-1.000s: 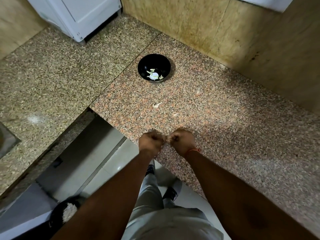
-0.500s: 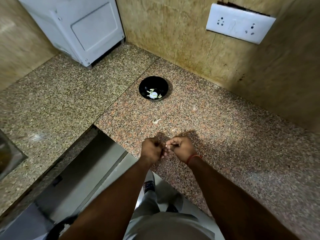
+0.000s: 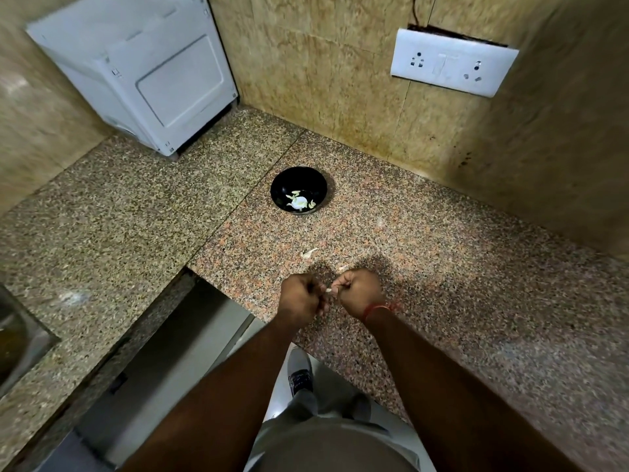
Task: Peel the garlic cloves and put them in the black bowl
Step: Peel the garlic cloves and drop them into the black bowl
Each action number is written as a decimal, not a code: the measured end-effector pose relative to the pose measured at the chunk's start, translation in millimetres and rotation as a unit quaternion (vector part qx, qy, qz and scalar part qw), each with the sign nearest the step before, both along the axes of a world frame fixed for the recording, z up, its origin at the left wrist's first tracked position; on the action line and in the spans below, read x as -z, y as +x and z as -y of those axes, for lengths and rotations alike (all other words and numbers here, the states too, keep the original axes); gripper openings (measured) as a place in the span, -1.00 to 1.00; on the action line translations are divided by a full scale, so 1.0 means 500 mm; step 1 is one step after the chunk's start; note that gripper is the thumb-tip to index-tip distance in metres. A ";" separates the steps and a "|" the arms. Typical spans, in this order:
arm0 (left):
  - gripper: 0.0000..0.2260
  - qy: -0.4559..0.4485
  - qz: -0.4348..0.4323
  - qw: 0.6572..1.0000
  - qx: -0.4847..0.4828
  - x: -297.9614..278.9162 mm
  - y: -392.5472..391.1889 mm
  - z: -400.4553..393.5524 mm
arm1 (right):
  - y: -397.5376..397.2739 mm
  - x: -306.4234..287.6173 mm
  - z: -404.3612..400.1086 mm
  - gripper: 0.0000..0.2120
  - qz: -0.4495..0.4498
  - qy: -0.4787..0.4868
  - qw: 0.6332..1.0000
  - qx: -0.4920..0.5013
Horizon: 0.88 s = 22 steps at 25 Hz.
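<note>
Hands meeting above the near desk edge: left hand and right hand, fingers curled, pinch one pale garlic clove between them. Loose garlic piece lies just beyond the hands. Black bowl, farther beyond, holds peeled pieces.

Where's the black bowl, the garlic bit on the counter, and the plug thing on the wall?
black bowl (image 3: 284, 185): head view, bare inner wall, left side.
garlic piece (image 3: 308, 253): head view, middle of the pale scrap.
wall socket (image 3: 452, 61): head view, centre of the white plate.
</note>
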<state>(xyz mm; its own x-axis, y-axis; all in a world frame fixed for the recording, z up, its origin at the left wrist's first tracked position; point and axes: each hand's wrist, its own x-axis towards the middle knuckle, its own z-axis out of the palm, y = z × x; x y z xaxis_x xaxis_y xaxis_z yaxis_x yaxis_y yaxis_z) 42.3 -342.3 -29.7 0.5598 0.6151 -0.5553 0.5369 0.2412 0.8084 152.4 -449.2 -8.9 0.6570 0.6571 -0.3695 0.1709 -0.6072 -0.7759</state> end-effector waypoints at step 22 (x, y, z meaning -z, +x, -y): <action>-0.81 -0.031 -0.014 0.999 -0.041 0.050 0.004 -0.021 | 0.008 0.060 0.001 -0.84 0.116 -0.048 0.992 0.033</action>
